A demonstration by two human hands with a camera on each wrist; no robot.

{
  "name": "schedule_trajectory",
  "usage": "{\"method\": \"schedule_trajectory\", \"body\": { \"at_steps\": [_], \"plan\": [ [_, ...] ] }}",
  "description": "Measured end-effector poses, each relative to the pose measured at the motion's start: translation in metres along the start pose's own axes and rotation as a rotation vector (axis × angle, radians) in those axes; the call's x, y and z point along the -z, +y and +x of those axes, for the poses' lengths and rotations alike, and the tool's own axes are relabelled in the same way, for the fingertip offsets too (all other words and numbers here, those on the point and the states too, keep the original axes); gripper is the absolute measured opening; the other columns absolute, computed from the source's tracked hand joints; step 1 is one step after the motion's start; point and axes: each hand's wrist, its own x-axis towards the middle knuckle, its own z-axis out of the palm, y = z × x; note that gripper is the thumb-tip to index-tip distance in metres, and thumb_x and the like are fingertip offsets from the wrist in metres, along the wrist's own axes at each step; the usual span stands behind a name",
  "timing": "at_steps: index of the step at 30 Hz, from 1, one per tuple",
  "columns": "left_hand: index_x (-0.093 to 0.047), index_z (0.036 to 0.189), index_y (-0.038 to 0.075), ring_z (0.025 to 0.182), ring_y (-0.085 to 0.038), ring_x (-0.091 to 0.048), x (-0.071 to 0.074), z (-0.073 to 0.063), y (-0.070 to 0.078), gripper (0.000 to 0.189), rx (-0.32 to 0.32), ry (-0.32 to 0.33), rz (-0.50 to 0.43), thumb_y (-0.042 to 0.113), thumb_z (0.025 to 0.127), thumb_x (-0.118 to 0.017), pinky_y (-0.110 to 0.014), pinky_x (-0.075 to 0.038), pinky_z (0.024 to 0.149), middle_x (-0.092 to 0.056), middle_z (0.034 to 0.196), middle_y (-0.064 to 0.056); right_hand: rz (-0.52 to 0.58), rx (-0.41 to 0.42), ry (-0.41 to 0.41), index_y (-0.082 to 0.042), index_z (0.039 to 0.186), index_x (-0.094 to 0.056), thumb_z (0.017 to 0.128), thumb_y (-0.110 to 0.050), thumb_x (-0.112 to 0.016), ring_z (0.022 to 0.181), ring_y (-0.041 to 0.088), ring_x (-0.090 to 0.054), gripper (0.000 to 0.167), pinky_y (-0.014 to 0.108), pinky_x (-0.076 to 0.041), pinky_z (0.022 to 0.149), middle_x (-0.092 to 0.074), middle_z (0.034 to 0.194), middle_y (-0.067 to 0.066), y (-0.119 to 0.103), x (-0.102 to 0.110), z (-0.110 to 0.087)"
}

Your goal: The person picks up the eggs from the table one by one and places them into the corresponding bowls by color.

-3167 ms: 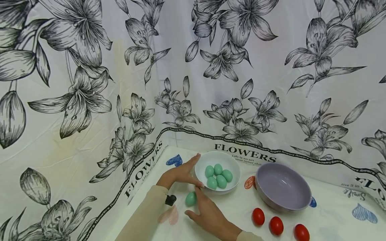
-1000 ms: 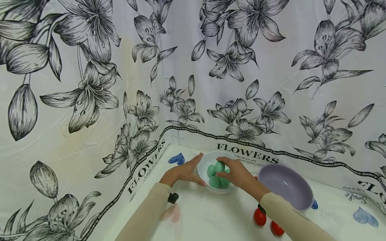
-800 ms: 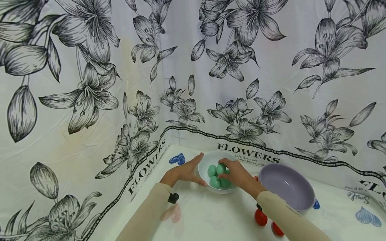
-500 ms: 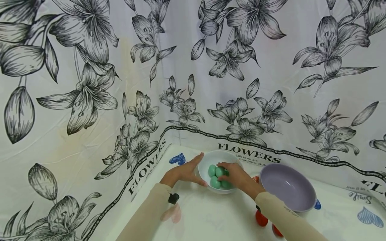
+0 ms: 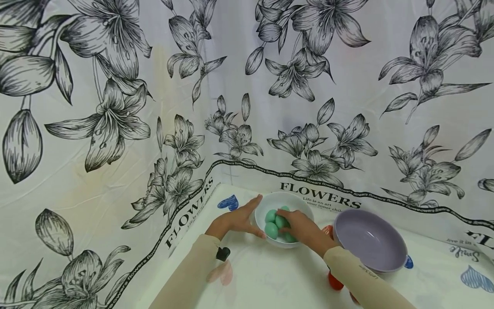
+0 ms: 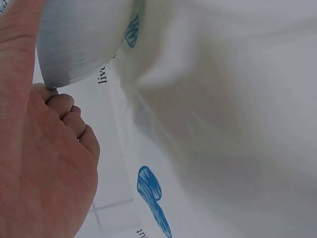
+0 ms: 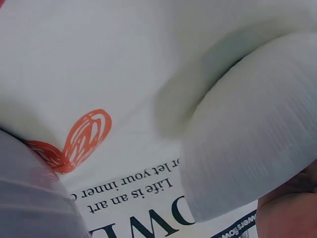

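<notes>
The white bowl (image 5: pixel 266 204) stands near the back of the table with several green eggs (image 5: pixel 271 231) inside. My left hand (image 5: pixel 240 219) holds the bowl's left side, its thumb at the front and its other fingers round behind. In the left wrist view, curled fingertips (image 6: pixel 62 105) touch the bowl's lower wall. My right hand (image 5: pixel 305 228) reaches over the bowl's right rim and pinches one green egg (image 5: pixel 281 222) among the others. In the right wrist view, the white bowl (image 7: pixel 252 129) hides most of that hand (image 7: pixel 290 215).
A purple bowl (image 5: pixel 368 240) stands to the right of the white one. In front of it lies a red egg (image 5: pixel 335 281), partly behind my right sleeve (image 5: pixel 359 274). A flower-printed cloth (image 5: pixel 239 274) covers the table and hangs as the backdrop.
My right hand has taken the green egg from the table in front of the white bowl into it, then lowered it among the others, which shifted slightly. My left hand stays at the bowl.
</notes>
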Motion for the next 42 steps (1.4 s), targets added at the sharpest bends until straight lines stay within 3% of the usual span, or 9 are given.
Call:
{"method": "schedule_trajectory", "body": {
  "at_steps": [7,16,24,29,35,37,40,42],
  "plan": [
    [0.007,0.171,0.029,0.164,-0.029,-0.008,-0.001,0.005,0.005,0.145,0.004,0.002,0.000,0.070,0.071,-0.089,-0.053,-0.023,0.129,0.000,0.179,-0.003,-0.089,-0.016,-0.019,-0.014,0.144,-0.063,0.088,-0.017,-0.086,0.098,0.023,-0.073,0.060,0.047,-0.060,0.094,-0.077,0.105,0.007,-0.009,0.004,-0.004],
    [0.007,0.171,0.028,0.164,-0.027,-0.007,-0.004,0.008,0.006,0.145,-0.008,-0.007,-0.008,0.068,0.072,-0.090,-0.054,-0.022,0.128,0.002,0.179,0.000,-0.221,-0.092,-0.092,-0.016,0.164,-0.042,0.097,-0.022,-0.080,0.106,0.032,-0.075,0.077,0.048,-0.061,0.093,-0.078,0.114,0.013,-0.014,0.001,0.001],
    [0.005,0.171,0.026,0.163,-0.029,-0.009,-0.008,0.008,0.006,0.144,-0.006,-0.010,-0.031,0.066,0.072,-0.091,-0.055,-0.023,0.128,0.000,0.179,-0.002,-0.291,-0.062,-0.089,-0.013,0.158,-0.051,0.094,-0.025,-0.083,0.098,0.030,-0.076,0.073,0.045,-0.062,0.089,-0.078,0.111,0.012,-0.010,-0.003,0.000],
    [0.003,0.172,0.023,0.163,-0.031,-0.009,-0.012,0.007,0.006,0.144,0.005,-0.016,-0.035,0.066,0.072,-0.091,-0.056,-0.023,0.128,-0.001,0.179,-0.004,-0.199,-0.066,-0.049,-0.015,0.158,-0.051,0.093,-0.032,-0.083,0.109,0.030,-0.074,0.074,0.048,-0.060,0.096,-0.076,0.122,0.011,-0.005,0.002,-0.010],
    [0.002,0.172,0.018,0.163,-0.032,-0.008,-0.010,0.007,0.007,0.145,-0.002,-0.011,-0.016,0.066,0.071,-0.092,-0.056,-0.022,0.128,-0.001,0.179,-0.007,-0.073,-0.058,0.117,-0.022,0.161,-0.046,0.098,-0.053,-0.073,0.119,0.033,-0.070,0.075,0.055,-0.057,0.099,-0.070,0.137,0.014,0.016,0.032,-0.045],
    [0.002,0.172,0.020,0.163,-0.032,-0.007,-0.007,0.005,0.007,0.146,0.006,-0.007,-0.009,0.066,0.071,-0.092,-0.056,-0.021,0.128,0.000,0.179,-0.006,0.001,-0.084,0.122,-0.029,0.167,-0.034,0.096,-0.057,-0.073,0.104,0.030,-0.076,0.086,0.053,-0.059,0.095,-0.058,0.151,0.019,0.025,0.047,-0.059],
    [0.002,0.172,0.021,0.164,-0.031,-0.007,-0.002,0.002,0.006,0.147,0.023,0.005,-0.002,0.065,0.069,-0.093,-0.055,-0.021,0.128,0.000,0.179,-0.006,0.078,-0.094,0.122,-0.034,0.172,-0.010,0.091,-0.064,-0.075,0.133,0.042,-0.061,0.108,0.063,-0.048,0.108,-0.028,0.172,0.020,0.044,0.073,-0.083],
    [0.002,0.172,0.022,0.164,-0.031,-0.007,0.000,0.000,0.006,0.147,0.029,0.005,0.000,0.066,0.069,-0.093,-0.054,-0.020,0.129,0.000,0.179,-0.006,0.121,-0.097,0.119,-0.036,0.171,0.003,0.088,-0.061,-0.080,0.141,0.046,-0.052,0.120,0.069,-0.044,0.109,-0.012,0.176,0.019,0.063,0.089,-0.104]
  ]
}}
